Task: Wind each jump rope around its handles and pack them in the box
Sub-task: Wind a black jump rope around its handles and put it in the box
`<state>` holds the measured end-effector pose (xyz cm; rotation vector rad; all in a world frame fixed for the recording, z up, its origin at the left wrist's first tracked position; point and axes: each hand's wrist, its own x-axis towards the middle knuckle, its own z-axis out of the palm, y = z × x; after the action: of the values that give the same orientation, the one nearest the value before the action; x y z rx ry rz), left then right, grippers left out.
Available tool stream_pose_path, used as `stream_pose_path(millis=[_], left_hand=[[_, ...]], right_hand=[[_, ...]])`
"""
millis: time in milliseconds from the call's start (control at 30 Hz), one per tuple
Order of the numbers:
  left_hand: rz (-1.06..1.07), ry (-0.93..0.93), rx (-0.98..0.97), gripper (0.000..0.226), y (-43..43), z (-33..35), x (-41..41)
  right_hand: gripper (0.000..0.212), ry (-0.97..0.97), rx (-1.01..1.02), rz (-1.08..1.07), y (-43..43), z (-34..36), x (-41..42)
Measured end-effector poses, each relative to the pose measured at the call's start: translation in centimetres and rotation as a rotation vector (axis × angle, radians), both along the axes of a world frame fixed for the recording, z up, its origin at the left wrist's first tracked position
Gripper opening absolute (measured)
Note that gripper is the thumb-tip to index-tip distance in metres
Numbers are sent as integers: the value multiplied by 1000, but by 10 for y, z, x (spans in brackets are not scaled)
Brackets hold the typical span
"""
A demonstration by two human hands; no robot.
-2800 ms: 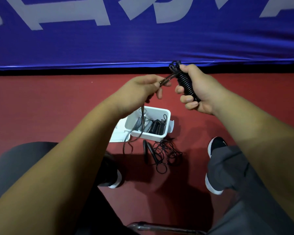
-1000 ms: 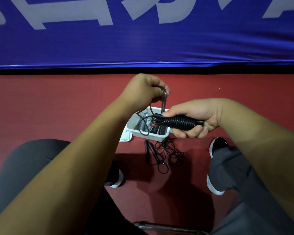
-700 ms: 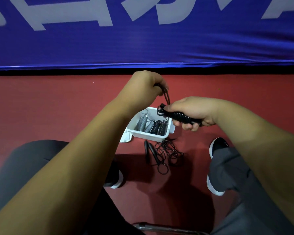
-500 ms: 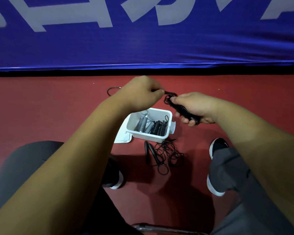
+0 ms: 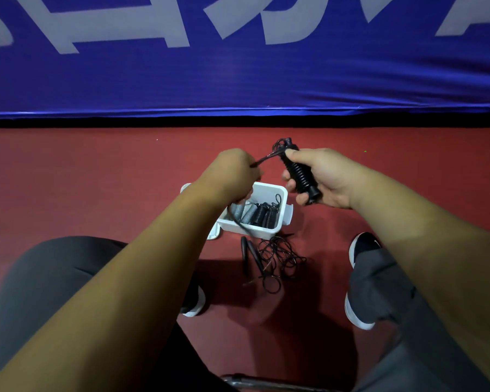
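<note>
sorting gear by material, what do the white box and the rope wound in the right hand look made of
White box: likely moulded plastic, smooth, slightly glossy, rounded corners, thin rim. Wound jump rope in the right hand: thin black cord, probably plastic-coated, faint sheen, in tight even turns; handles mostly hidden under it.

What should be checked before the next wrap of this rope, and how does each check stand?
1. Right hand grips the wound handles: ok.
2. Left hand pinches the free rope taut: ok.
3. Winding finished: not ok; slack hangs across the white box.
4. Box has room beside the packed ropes: ok, bare bottom shows.
5. Floor rope wound: not ok, lies loose and tangled.
</note>
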<state>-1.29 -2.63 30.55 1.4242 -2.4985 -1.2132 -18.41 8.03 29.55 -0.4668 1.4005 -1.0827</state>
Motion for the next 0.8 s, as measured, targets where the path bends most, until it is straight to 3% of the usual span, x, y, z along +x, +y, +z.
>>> stream_pose_path(millis=[67,167,267,333,533,800], left_hand=[[42,85,61,29,0,0,-4],[56,355,250,30,0,7,-8],[31,566,453,36,-3,15,-9],[9,622,479,39,-5,16,-9],[-48,480,325,19,-10,14,0],[-55,68,149,10,-19,11,9]], right_hand=[[23,-54,8,-41,-2,1,-2],[36,-125,-4,-79,-5,4,-7],[49,-109,-6,-129,-4,6,-11],[52,-85,-4,-137,-3,6,-11],[38,-95,-6,-166,-2,10,-12],[33,-64,11,17,2,14,-8]])
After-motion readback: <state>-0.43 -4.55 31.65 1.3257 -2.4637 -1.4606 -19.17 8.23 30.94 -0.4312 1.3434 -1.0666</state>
